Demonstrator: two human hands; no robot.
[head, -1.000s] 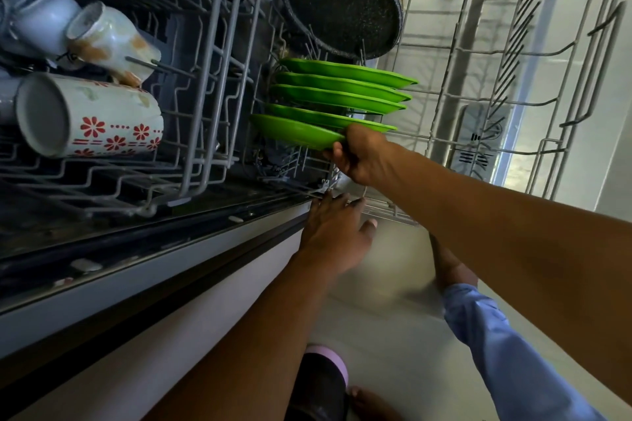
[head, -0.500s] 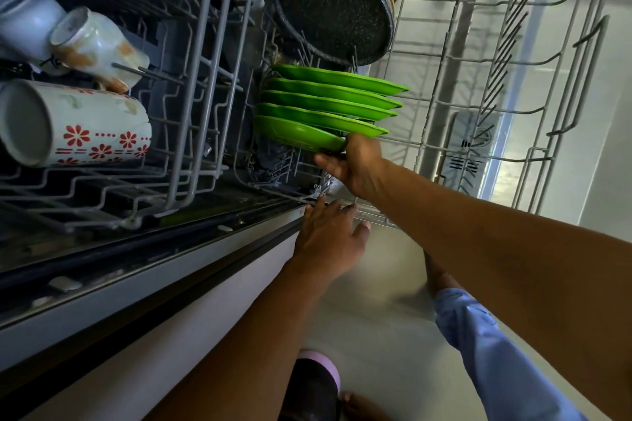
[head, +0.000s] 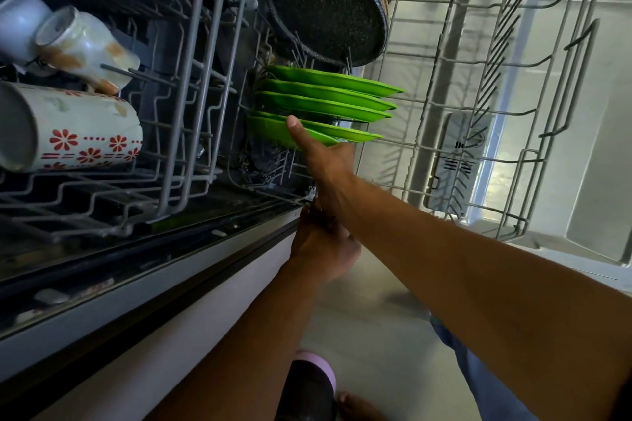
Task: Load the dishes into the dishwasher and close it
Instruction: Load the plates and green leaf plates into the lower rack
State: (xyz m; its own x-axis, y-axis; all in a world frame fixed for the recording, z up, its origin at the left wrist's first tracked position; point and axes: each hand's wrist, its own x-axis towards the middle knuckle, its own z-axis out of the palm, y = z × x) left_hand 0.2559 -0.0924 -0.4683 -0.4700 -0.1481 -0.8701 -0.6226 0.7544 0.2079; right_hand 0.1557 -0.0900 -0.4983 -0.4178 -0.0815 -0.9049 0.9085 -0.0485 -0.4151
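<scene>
Plainly, the nearest green plate (head: 273,129) is a light, stiff thing, likely plastic to judge by its flat bright colour, with a smooth face that could slip if wet; I judge it unlikely to chip, though it would skate off a tine easily. Its rim is the place to take it, and that is where my right hand (head: 325,157) has it: the thumb (head: 297,128) lies pressed along the near face, reaching up to the top edge, while my other fingers are hidden behind the plate, so I take this grip to be pinching the rim without seeing the far side of it.

Just beyond my thumb stand the four other green plates (head: 328,92), on edge in a row in the lower rack (head: 513,133), close together but each apart from its neighbour. Further out past them leans the dark speckled pan (head: 325,3).

My left hand (head: 321,246) sits below and behind the right wrist, at the front lip of the dishwasher (head: 171,270); whether its fingers are curled on anything I cannot tell, since the right arm covers them.

Off to the far left of my grip, in the upper rack (head: 191,79), lies a flowered mug (head: 68,128) on its side.
</scene>
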